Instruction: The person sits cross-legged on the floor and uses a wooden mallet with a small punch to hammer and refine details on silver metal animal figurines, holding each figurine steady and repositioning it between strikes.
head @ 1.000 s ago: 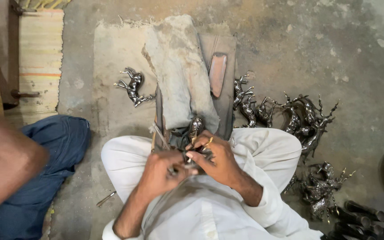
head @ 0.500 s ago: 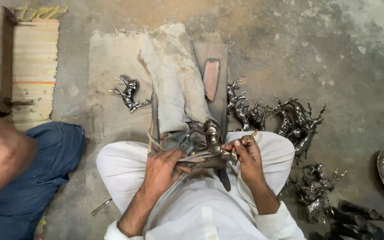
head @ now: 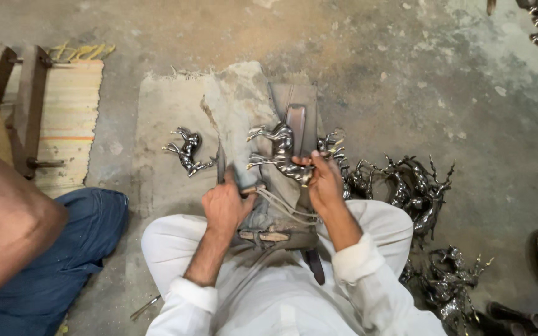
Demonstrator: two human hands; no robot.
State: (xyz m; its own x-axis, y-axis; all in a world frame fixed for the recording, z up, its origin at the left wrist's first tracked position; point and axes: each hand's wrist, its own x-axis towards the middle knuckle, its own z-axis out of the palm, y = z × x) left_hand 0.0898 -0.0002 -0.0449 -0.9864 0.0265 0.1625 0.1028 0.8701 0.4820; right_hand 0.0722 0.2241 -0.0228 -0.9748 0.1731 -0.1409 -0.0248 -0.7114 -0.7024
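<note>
**A:** so where's the metal horse figurine (head: 279, 151) sitting?

**B:** it's lying on the grey cloth-covered block (head: 244, 118), just beyond both hands. The right hand (head: 325, 180) is gripping its rear end, fingers wrapping over it.

**A:** and the left hand (head: 225, 205)?

**B:** it's closing around a small tool handle (head: 251, 188), right below the horse's legs. Another horse figurine (head: 187, 151) is lying left of the block.

glossy metal horse figurine (head: 279, 151), rough grey cloth (head: 244, 118), matt concrete floor (head: 406, 74)
</note>
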